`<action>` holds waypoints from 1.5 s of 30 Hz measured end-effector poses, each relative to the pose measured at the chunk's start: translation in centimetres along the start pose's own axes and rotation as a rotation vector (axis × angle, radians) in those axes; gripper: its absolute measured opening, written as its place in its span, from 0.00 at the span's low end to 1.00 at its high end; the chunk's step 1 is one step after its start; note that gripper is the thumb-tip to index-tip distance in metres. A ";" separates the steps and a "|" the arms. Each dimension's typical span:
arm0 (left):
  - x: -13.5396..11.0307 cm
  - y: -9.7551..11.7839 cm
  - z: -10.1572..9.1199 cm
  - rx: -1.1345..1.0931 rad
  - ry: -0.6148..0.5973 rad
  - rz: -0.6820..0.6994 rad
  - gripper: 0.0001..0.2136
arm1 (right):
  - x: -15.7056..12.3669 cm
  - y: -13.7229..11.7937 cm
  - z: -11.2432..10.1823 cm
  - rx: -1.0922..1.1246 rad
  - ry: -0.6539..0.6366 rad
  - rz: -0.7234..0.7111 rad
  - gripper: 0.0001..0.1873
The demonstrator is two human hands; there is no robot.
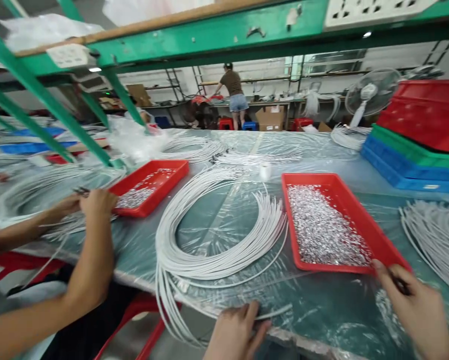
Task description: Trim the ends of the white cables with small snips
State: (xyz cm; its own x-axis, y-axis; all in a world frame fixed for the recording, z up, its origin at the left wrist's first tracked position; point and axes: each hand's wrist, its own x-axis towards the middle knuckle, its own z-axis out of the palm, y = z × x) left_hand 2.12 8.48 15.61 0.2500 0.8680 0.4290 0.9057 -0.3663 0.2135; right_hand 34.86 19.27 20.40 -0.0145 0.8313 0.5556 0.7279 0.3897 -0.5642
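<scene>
My left hand [235,331] is at the table's near edge, fingers pressed round the end of a white cable [273,312] that runs off a big coil of white cables [217,260]. My right hand [415,305] is at the near right corner of a red tray [354,210] full of small silvery metal parts [322,230]. Its fingers are curled together on something small and dark that I cannot make out.
A co-worker's two arms [85,250] reach in from the left towards a second red tray [164,175] of metal parts. Clear plastic sheet [322,310] covers the table. More cable bundles [434,235] lie right; stacked crates [415,150], a fan [370,95], green frame struts [59,115] stand around. A person [234,92] stands far back.
</scene>
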 end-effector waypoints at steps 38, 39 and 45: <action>1.1 2.3 2.3 -1.267 0.235 -0.451 0.10 | -5.5 -10.4 7.9 0.401 -0.599 -0.018 0.16; 1.1 2.3 2.4 -1.299 0.257 -0.434 0.12 | -5.4 -10.5 8.0 0.394 -0.605 -0.039 0.17; 1.1 2.4 2.2 -1.413 0.250 -0.482 0.18 | -4.1 -11.4 8.5 0.336 -0.636 -0.199 0.20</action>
State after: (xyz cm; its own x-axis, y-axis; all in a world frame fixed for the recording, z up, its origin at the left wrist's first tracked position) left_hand 5.34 9.31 14.66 -0.1606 0.9710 0.1772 -0.2182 -0.2100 0.9531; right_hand 20.82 14.81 19.38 -0.5918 0.7617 0.2639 0.4230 0.5721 -0.7027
